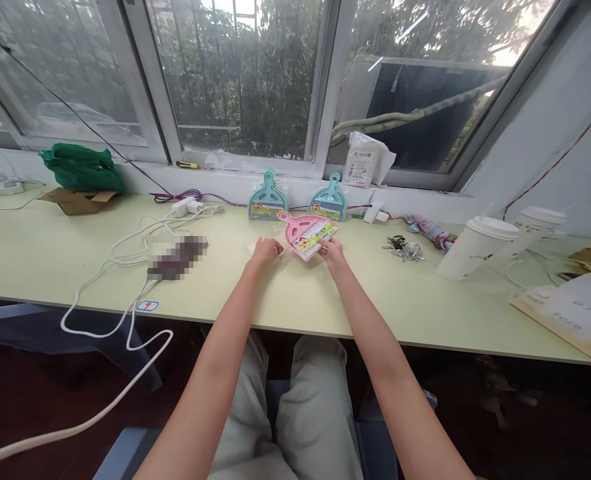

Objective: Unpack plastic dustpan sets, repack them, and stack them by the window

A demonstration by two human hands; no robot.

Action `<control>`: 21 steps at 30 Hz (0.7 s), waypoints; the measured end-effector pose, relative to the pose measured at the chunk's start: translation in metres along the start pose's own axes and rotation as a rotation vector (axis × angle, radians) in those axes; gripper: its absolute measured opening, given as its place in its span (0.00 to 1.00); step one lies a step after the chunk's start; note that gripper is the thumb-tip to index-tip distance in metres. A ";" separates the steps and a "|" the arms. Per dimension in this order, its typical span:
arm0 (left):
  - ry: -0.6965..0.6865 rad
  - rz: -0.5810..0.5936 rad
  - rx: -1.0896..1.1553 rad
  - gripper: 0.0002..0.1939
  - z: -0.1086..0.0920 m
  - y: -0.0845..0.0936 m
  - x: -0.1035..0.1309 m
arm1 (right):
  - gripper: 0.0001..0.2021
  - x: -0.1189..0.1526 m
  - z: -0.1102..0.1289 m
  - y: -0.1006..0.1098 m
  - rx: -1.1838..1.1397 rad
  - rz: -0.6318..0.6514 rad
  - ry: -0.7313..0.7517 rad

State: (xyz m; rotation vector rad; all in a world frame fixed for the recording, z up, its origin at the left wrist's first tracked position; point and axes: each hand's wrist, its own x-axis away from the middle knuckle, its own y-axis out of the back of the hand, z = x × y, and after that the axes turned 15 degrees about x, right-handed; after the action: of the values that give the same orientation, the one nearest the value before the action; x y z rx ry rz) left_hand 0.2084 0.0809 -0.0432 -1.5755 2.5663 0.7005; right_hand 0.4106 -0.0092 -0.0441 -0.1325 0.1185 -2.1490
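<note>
My right hand [331, 252] grips the lower right edge of a small pink dustpan [291, 231]. A brush with pale bristles and a colourful printed label sit in the pan, and its looped handle points up and left. My left hand [267, 251] is closed just left of the pan, its fingers curled around what looks like a thin clear plastic bag [286, 256]. Behind, two turquoise dustpan sets, one on the left [268, 197] and one on the right [329, 199], lean upright against the window ledge in clear wrapping.
White cables [120, 247] and a blurred-out dark object [178, 258] lie to the left, with a green bag [80, 167] on cardboard beyond. Rightward are keys [406, 249], white lidded cups [478, 247] and a paper bag [570, 313]. The table's front edge [300, 329] runs above my knees.
</note>
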 end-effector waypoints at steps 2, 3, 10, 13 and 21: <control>-0.035 0.018 -0.154 0.06 -0.001 -0.002 0.003 | 0.10 0.000 0.003 0.002 0.010 0.002 -0.002; -0.060 0.026 -0.231 0.08 -0.001 -0.002 0.004 | 0.09 0.000 0.004 0.003 0.015 0.007 -0.006; -0.031 -0.062 -0.639 0.13 0.002 0.002 0.009 | 0.07 -0.005 0.016 0.016 0.111 0.101 -0.131; 0.055 -0.125 -0.673 0.16 0.001 0.007 0.008 | 0.07 -0.007 0.017 0.023 0.194 0.121 -0.165; 0.061 -0.295 -0.556 0.23 0.005 0.015 0.005 | 0.06 -0.006 0.023 0.029 0.259 0.207 -0.140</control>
State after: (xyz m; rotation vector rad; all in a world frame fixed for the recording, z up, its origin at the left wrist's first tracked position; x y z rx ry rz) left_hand 0.1925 0.0842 -0.0439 -2.0873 2.2065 1.4290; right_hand 0.4412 -0.0215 -0.0255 -0.1137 -0.2184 -1.9226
